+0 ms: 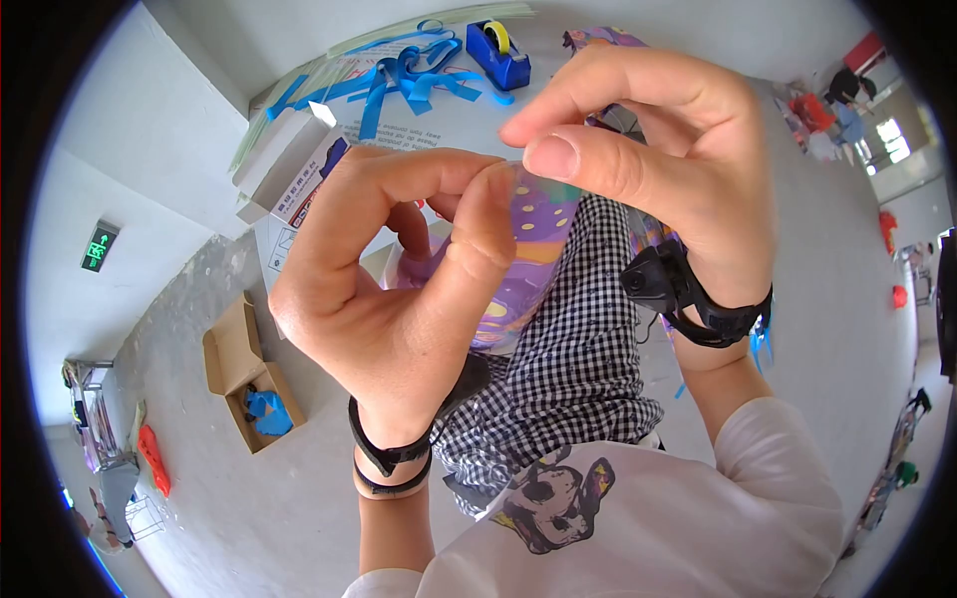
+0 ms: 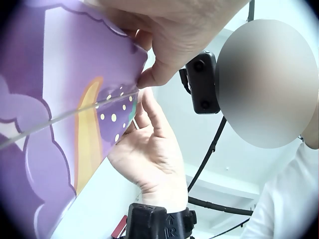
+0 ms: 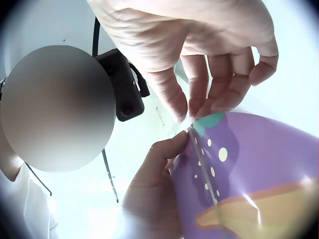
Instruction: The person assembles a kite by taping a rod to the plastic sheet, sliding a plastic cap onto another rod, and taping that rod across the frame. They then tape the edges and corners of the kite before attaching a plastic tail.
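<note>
A purple printed sheet (image 1: pixel 528 239) with yellow dots, an orange band and a teal patch is held up in front of the lap. My left hand (image 1: pixel 399 269) pinches its upper edge between thumb and forefinger. Close beside, the right hand (image 1: pixel 688 149) has thumb and forefinger at the same corner; in the right wrist view its fingertips (image 3: pixel 190 113) meet at the end of a clear seam. That seam runs down the sheet (image 2: pixel 65 104) in the left wrist view. The right hand's other fingers are bent, and the corner is partly hidden by fingers.
Blue ribbon strips (image 1: pixel 409 75) and a blue tape dispenser (image 1: pixel 500 58) lie beyond the hands. A white box (image 1: pixel 284 164) stands at the back left. On the floor is an open cardboard box (image 1: pixel 234 349) with blue pieces. Checked fabric (image 1: pixel 578 349) covers the lap.
</note>
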The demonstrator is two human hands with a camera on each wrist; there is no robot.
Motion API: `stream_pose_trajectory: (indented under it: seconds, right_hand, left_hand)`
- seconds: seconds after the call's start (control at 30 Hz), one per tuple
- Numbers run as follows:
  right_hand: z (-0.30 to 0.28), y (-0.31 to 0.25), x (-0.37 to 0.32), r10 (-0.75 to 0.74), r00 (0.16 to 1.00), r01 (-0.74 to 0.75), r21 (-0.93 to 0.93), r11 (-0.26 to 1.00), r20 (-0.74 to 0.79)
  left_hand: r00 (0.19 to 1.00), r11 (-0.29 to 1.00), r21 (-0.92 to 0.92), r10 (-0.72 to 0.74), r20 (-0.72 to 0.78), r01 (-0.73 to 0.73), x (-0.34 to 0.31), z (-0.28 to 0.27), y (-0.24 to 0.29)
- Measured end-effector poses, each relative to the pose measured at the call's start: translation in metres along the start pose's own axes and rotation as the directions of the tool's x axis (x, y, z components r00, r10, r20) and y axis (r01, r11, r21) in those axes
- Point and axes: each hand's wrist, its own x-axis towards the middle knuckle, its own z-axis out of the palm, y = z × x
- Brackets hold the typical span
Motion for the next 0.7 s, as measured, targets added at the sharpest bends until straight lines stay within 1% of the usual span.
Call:
stream_pose_trajectory:
  seconds: [0.07, 0.13, 0.2, 0.23, 0.33, 0.43, 0.53, 0.6, 0.63, 0.67, 0.7]
  right_hand:
    - [0.000, -0.002, -0.001, -0.035, 0.999, 0.036, -0.039, 0.999, 0.012]
    - [0.004, 0.001, -0.003, -0.044, 0.998, 0.048, 0.101, 0.994, -0.039]
    - [0.009, 0.012, -0.007, -0.097, 0.990, 0.112, 0.142, 0.984, -0.103]
    - [0.013, 0.025, -0.010, -0.149, 0.979, 0.165, 0.111, 0.980, -0.140]
    - [0.012, 0.032, -0.010, -0.221, 0.962, 0.234, 0.067, 0.970, -0.161]
    - [0.006, 0.022, -0.005, -0.235, 0.968, 0.231, -0.054, 0.971, -0.085]
    - [-0.004, 0.002, -0.003, -0.206, 0.977, 0.211, -0.315, 0.926, 0.048]
    - [-0.005, 0.006, -0.004, -0.253, 0.966, 0.255, -0.360, 0.897, 0.054]
    - [-0.003, 0.019, -0.003, -0.318, 0.948, 0.306, -0.308, 0.901, 0.010]
    - [-0.002, 0.021, -0.004, -0.329, 0.944, 0.312, -0.277, 0.909, -0.015]
    - [-0.001, 0.022, -0.003, -0.339, 0.940, 0.320, -0.247, 0.915, -0.040]
  left_hand:
    - [1.000, 1.000, 0.007, 0.007, 0.005, -0.007, 0.000, 0.000, 0.000]
    - [1.000, 1.000, 0.007, 0.001, 0.001, -0.001, 0.000, 0.000, 0.000]
    - [1.000, 1.000, 0.012, -0.003, 0.002, 0.003, 0.000, 0.000, 0.000]
    - [1.000, 1.000, 0.017, -0.005, 0.005, 0.005, 0.000, 0.000, 0.000]
    - [1.000, 1.000, 0.028, -0.007, 0.013, 0.007, 0.000, -0.001, 0.001]
    - [1.000, 1.000, 0.018, -0.008, 0.011, 0.008, 0.001, 0.000, 0.001]
    - [0.999, 1.000, 0.003, -0.031, 0.030, 0.031, 0.001, -0.001, 0.000]
    - [0.998, 0.999, 0.009, -0.035, 0.059, 0.034, 0.001, -0.003, -0.001]
    - [0.997, 0.999, 0.020, -0.029, 0.078, 0.027, 0.001, -0.004, 0.000]
    - [0.995, 0.999, 0.031, -0.022, 0.097, 0.019, 0.001, -0.006, 0.000]
    - [0.992, 0.997, 0.068, 0.017, 0.124, -0.025, 0.001, -0.008, -0.004]
